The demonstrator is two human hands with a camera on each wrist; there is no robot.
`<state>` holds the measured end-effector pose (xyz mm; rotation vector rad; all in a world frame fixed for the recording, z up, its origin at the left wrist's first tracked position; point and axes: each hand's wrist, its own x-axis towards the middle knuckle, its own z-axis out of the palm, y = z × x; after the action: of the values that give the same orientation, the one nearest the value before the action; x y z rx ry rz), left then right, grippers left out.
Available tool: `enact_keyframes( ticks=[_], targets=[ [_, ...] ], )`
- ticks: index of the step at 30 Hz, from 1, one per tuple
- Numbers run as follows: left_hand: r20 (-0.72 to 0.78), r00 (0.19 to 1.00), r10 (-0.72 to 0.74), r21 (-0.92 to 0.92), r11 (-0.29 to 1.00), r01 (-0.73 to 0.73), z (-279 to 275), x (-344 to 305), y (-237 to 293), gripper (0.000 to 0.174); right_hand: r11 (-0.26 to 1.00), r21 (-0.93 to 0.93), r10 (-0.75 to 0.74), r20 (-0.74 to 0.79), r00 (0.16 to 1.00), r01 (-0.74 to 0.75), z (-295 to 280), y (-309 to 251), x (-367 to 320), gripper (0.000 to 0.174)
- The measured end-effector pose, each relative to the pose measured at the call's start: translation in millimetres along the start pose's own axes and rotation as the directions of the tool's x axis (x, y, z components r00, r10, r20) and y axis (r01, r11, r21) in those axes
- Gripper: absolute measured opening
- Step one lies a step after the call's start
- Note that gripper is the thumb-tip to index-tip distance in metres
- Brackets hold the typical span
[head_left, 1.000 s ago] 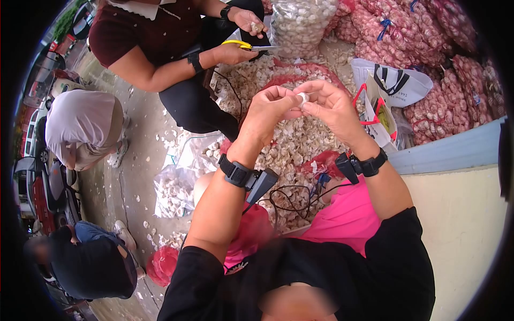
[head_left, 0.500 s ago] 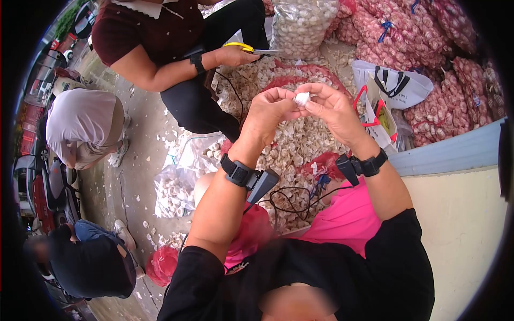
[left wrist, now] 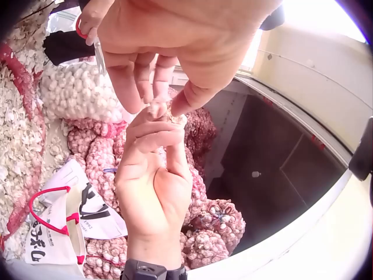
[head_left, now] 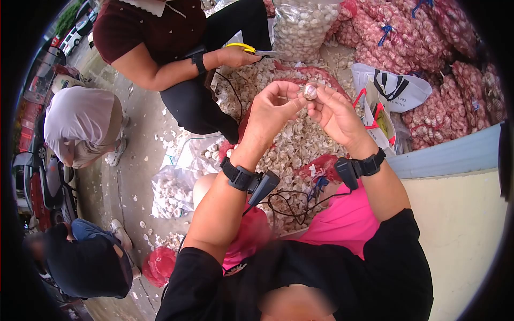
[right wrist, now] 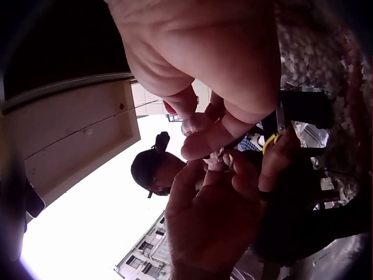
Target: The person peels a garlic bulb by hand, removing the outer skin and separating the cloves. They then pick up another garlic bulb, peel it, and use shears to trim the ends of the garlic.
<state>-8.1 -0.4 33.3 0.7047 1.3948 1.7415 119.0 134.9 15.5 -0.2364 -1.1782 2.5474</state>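
In the head view, a garlic bulb (head_left: 310, 92) is up between both hands, above a heap of papery garlic skins (head_left: 300, 160). My right hand (head_left: 337, 115) holds the bulb with thumb and fingertips, the other fingers loosely bent. Thumb and forefinger of my left hand (head_left: 272, 115) pinch at the bulb's near side. From the left wrist view, the bulb (left wrist: 175, 118) is mostly covered by the fingers of both hands. Pale bits of skin (right wrist: 215, 156) show at the left fingertips in the right wrist view.
Another person at upper left holds yellow-handled scissors (head_left: 243, 47). Clear sacks of garlic (head_left: 305, 32) and a clear bag of bulbs (head_left: 174, 190) stand about. Red net sacks (head_left: 393, 35) and a white tote bag (head_left: 393, 85) lie right. A cable (head_left: 289, 206) crosses the skins.
The garlic bulb has turned between my hands and now sits more in the right fingertips. The other person's second hand, holding a bulb earlier, has left the head view.
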Motion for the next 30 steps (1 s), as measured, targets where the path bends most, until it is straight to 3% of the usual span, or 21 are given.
enact_keyframes(
  ticks=[2, 5, 9, 11, 15, 17, 19, 21, 23, 25, 27, 30],
  targets=[
    [-0.024, 0.981, 0.191, 0.08, 0.979, -0.189, 2, 2, -1, 0.014, 0.999, -0.032, 0.003, -0.015, 1.0, -0.003, 4, 2, -2, 0.026],
    [0.045, 0.97, 0.238, 0.197, 0.95, -0.242, -3, 5, -7, 0.019, 0.997, -0.074, 0.009, -0.019, 1.0, -0.01, 8, 2, -4, 0.026],
    [0.031, 0.957, 0.289, 0.272, 0.919, -0.286, -3, 4, -7, 0.018, 0.995, -0.093, 0.034, 0.006, 0.999, -0.033, 6, 1, -4, 0.025],
    [-0.006, 0.937, 0.349, 0.44, 0.843, -0.311, -1, 1, -2, 0.015, 0.994, -0.102, 0.04, -0.004, 0.999, -0.04, 3, 2, -3, 0.025],
    [0.0, 0.936, 0.352, 0.5, 0.81, -0.305, -2, 1, -5, 0.013, 0.996, -0.078, 0.034, -0.061, 0.998, -0.039, 6, 4, -3, 0.023],
    [0.065, 0.863, 0.502, 0.544, 0.707, -0.452, 0, 1, -7, 0.012, 0.996, -0.088, -0.002, -0.085, 0.996, -0.006, 9, 5, -2, 0.021],
    [0.079, 0.872, 0.484, 0.496, 0.739, -0.455, 7, -5, -4, 0.012, 0.995, -0.1, -0.038, -0.109, 0.993, 0.028, 8, 6, -2, 0.02],
    [0.098, 0.88, 0.465, 0.445, 0.77, -0.457, 6, -6, -3, 0.013, 0.996, 0.085, -0.008, -0.211, 0.977, 0.026, 1, 8, -1, 0.018],
    [0.06, 0.987, 0.151, 0.55, 0.82, -0.159, -2, -3, -4, 0.014, 0.998, 0.064, 0.029, -0.194, 0.981, -0.017, -2, 1, -1, 0.019],
    [0.033, 0.988, 0.154, 0.542, 0.828, -0.147, 0, 2, -8, 0.016, 0.997, 0.041, 0.069, -0.173, 0.982, -0.063, -2, -2, -2, 0.021],
    [-0.036, 0.895, 0.445, 0.439, 0.811, -0.386, 3, 6, -13, 0.028, 0.997, -0.008, 0.076, -0.189, 0.979, -0.079, -1, -2, -3, 0.023],
    [0.039, 0.862, 0.506, 0.474, 0.75, -0.462, 6, 4, -12, 0.032, 0.994, -0.086, 0.053, -0.187, 0.981, -0.07, 6, -1, -5, 0.025]
  ],
)
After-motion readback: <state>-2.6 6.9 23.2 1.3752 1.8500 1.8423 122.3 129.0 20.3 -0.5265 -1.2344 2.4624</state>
